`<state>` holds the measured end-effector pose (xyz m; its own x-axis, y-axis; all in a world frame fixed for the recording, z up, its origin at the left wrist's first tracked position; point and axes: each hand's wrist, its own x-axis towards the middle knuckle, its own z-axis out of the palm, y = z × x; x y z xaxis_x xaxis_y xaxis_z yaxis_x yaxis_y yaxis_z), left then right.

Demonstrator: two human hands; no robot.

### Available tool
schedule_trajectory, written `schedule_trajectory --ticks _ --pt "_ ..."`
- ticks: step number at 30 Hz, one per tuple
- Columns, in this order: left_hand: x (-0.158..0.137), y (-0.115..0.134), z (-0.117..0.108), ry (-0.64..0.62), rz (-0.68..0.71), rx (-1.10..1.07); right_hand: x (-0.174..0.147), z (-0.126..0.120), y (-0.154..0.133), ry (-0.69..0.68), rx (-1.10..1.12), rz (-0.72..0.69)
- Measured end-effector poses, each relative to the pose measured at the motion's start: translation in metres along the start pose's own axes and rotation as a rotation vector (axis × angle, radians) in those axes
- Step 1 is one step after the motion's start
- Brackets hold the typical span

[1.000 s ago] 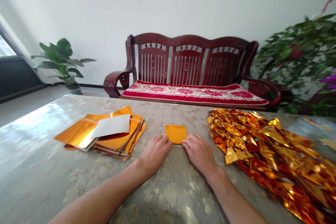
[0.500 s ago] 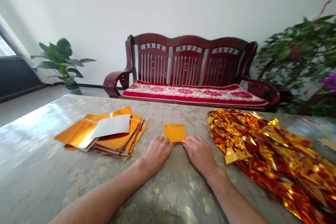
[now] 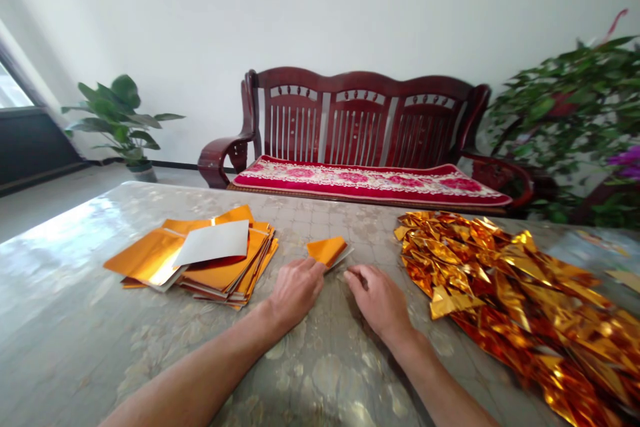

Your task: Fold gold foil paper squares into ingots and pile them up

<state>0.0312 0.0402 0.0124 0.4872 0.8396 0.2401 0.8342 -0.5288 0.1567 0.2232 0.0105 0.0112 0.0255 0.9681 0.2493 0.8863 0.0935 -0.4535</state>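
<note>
A small piece of gold-orange foil paper (image 3: 326, 251), with a pale underside showing at its right edge, is tilted up off the table just left of centre. My left hand (image 3: 299, 290) has its fingers closed on the near left part of this paper. To the right of it, my right hand (image 3: 379, 298) rests at the tabletop, apart from the paper. Its fingers are loosely curled, a gap shows between thumb and forefinger, and nothing is visible in them.
A stack of gold foil paper sheets (image 3: 220, 268), topped by a pale sheet (image 3: 214, 243), lies on the patterned table (image 3: 200, 373) to the left. Crumpled gold foil pieces (image 3: 480, 267) are heaped on the right, beside a clear plastic bag (image 3: 590, 250). A wooden bench (image 3: 357, 120) stands beyond.
The paper was lying as a flat square with both hands at its near edge. Now it is turned and tilted in my left hand, and my right hand has come off it.
</note>
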Motion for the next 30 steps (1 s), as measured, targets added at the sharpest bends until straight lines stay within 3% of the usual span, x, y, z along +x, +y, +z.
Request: schedule_trajectory --ticks 6,9,11,15,17,19,22,27,30 --pt "-0.011 0.011 0.01 0.125 0.284 -0.065 -0.002 0.006 -0.011 -0.019 0.081 0.099" --pt "-0.012 0.01 0.012 0.193 0.39 -0.113 -0.001 0.01 -0.006 0.03 0.068 0.078" --pt "-0.013 0.009 0.011 0.274 0.431 -0.176 -0.001 0.009 -0.002 0.142 0.01 -0.013" --pt "-0.015 0.007 0.004 0.513 0.485 -0.252 -0.003 0.0 0.001 0.372 -0.173 -0.35" --pt "-0.015 0.007 0.002 0.59 0.485 -0.241 -0.005 -0.004 -0.003 0.413 -0.254 -0.456" --pt "-0.014 0.007 0.0 0.589 0.457 -0.242 -0.006 -0.006 -0.007 0.416 -0.303 -0.499" --pt "-0.011 0.005 0.001 0.54 0.4 -0.342 -0.008 -0.008 -0.012 0.421 -0.334 -0.511" --pt "-0.004 -0.005 0.005 0.575 0.32 -0.621 -0.008 -0.014 -0.009 0.503 -0.312 -0.511" --pt "-0.001 -0.011 0.006 0.527 0.277 -0.547 -0.008 -0.016 -0.002 0.496 -0.336 -0.537"
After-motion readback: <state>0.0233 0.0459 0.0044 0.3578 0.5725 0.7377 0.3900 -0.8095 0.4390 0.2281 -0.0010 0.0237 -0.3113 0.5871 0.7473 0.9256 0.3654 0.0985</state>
